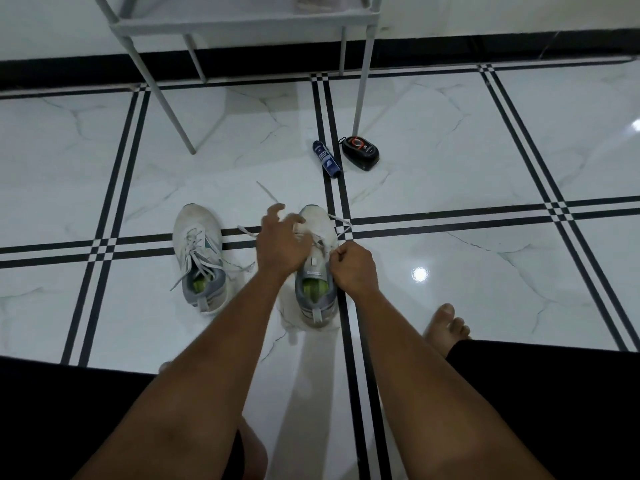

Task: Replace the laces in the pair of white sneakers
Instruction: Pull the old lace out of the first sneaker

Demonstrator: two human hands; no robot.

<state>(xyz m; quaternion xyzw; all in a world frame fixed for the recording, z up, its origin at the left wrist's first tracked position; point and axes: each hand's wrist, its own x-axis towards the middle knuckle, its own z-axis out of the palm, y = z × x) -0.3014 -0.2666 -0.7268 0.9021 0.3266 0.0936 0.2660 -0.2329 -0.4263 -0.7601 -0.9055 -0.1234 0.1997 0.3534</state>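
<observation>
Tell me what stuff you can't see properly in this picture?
Head view, the only one:
- Front of the right sneaker: covered by the left hand, so its eyelets don't show.
- What the right hand pinches: hidden in the curled fingers, probably the lace.
- Blue spray can and black container: labels too small to read.
- Grey rack: cut off by the top edge.

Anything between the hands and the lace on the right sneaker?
Nothing visible. The right hand pinches the lace at the right sneaker, and the left hand hovers spread over its eyelets. The spray can and black case lie farther off.
</observation>
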